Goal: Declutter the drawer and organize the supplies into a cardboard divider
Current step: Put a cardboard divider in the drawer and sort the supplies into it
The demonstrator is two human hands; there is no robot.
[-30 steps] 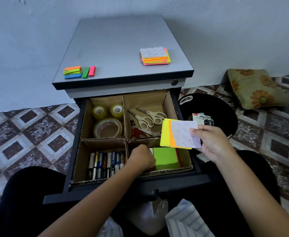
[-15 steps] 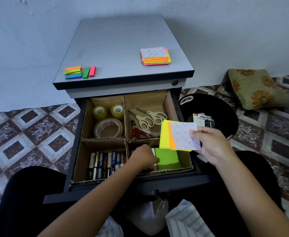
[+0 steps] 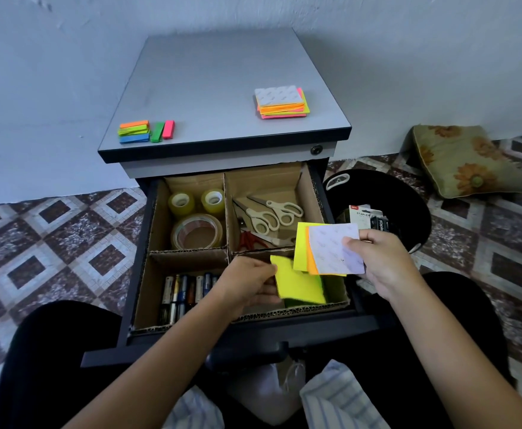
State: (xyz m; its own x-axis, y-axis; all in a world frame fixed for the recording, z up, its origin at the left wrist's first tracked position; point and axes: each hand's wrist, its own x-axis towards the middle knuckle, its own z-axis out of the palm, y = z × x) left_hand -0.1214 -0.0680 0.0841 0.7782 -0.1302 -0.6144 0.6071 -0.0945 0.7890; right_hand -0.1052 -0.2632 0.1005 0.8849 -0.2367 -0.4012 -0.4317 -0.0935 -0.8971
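From the head view, the drawer stands pulled out beneath the grey tabletop, and the divider sits inside it, splitting it into four compartments; the far left one holds three tapes, two small rolls behind a big clear one; the far right one holds scissors, two pairs with cream handles and one with red; the near left one holds batteries lying side by side.

The left hand reaches into the near right compartment, its fingers curled round the left edge of a yellow pad, which sits tilted above the compartment; a green pad peeps out from under it.

The right hand hovers over the drawer's right side, thumb on top, pinching a fan of notes, white over orange over yellow; the fan overlaps the upper right corner of the yellow pad, though I cannot tell whether they touch.

On the tabletop lie a note stack to the right and coloured flags near the front left edge, well apart.

On the floor to the right of the drawer stands a black bin with a staples pack in it; a flowered cushion lies farther right by the wall.
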